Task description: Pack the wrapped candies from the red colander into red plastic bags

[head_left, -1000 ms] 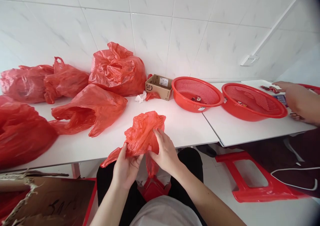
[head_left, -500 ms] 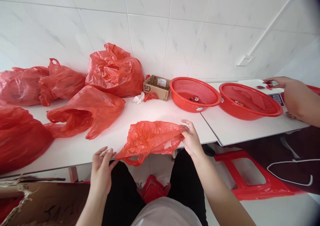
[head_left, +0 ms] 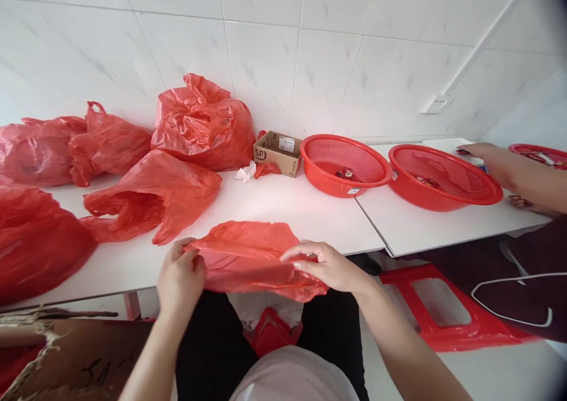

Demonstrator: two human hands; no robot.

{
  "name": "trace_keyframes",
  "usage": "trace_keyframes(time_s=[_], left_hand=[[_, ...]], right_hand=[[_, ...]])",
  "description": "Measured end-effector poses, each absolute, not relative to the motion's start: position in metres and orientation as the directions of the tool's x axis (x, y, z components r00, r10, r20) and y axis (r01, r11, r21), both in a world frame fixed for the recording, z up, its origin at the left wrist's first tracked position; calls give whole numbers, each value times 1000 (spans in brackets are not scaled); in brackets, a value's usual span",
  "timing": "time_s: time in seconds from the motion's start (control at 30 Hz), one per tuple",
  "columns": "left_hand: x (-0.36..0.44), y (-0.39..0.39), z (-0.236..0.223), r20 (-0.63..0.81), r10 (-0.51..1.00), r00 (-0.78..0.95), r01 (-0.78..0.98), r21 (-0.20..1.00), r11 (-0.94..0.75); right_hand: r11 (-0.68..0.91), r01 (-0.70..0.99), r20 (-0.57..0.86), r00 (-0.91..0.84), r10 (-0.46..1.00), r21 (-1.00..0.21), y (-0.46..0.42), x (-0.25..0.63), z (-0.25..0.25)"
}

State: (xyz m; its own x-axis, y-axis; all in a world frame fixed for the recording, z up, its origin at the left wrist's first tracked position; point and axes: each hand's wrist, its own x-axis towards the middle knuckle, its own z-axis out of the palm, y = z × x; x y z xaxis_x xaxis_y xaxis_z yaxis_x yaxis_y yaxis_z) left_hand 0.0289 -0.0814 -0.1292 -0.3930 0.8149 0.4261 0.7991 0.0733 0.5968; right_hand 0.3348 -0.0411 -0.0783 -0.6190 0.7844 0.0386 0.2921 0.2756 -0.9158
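A thin red plastic bag (head_left: pixel 248 271) is stretched between my hands at the table's front edge, above my lap, its mouth partly spread. My left hand (head_left: pixel 181 277) is closed around the bag's left end, fingers curled into the film. At the right end, my right hand (head_left: pixel 330 265) grips the bag loosely. Two of its digits lie apart over the film, while the other fingers are partly hidden. Just beyond my left hand, an opened red bag (head_left: pixel 181 191) slumps on the white table (head_left: pixel 283 203).
Several bulging red bags (head_left: pixel 204 129) line the left and back. A small SF carton (head_left: pixel 283 162) stands beside two red colander baskets (head_left: pixel 328 182) holding small packets. On the right, a co-worker's arm (head_left: pixel 518 168) reaches across. A red stool (head_left: pixel 429 306) and a cardboard box (head_left: pixel 97 354) flank me.
The bag has gone from crumpled to spread wider. My left hand has closed more firmly on its end; my right hand has moved left and down over it. The co-worker's hand has shifted left.
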Motion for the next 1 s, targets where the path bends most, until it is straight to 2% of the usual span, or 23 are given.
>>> trace_keyframes(time_s=[0.1, 0.2, 0.3, 0.37, 0.43, 0.53, 0.63, 0.73, 0.8, 0.9, 1.0], left_hand=[[9, -90, -121, 358, 892, -276, 815, 579, 20], [25, -99, -116, 219, 973, -74, 773, 629, -83], [47, -103, -111, 169, 985, -32, 722, 685, -94], [56, -105, -106, 174, 982, -71, 694, 716, -77], [58, -107, -101, 162, 981, -110, 657, 752, -51], [54, -110, -97, 130, 983, -128, 617, 786, -24], [45, -113, -97, 137, 983, -118, 605, 796, -38], [33, -117, -101, 155, 980, -122, 578, 814, -56], [26, -120, -104, 114, 985, -126, 550, 835, -27], [18, -120, -108, 29, 987, -159, 517, 854, 59], [14, -117, -113, 1, 974, -229, 521, 845, 121]], right_hand=[[310, 433, 8, -571, 821, -846, -29, 356, -86], [357, 502, 108, -458, 882, -788, -20, 364, -86], [434, 526, 248, -388, 888, -732, 1, 372, -77], [477, 642, 431, -243, 869, -600, 26, 382, -73], [423, 818, 581, -139, 802, -389, 54, 396, -74], [269, 956, 519, -172, 837, -117, 88, 419, -81], [229, 973, 438, -201, 876, -11, 95, 432, -82], [272, 962, 422, -245, 873, -3, 73, 431, -77], [334, 941, 396, -288, 872, -51, 48, 423, -73], [419, 873, 319, -335, 887, -250, 12, 409, -68], [440, 709, 191, -406, 893, -550, -1, 405, -65]])
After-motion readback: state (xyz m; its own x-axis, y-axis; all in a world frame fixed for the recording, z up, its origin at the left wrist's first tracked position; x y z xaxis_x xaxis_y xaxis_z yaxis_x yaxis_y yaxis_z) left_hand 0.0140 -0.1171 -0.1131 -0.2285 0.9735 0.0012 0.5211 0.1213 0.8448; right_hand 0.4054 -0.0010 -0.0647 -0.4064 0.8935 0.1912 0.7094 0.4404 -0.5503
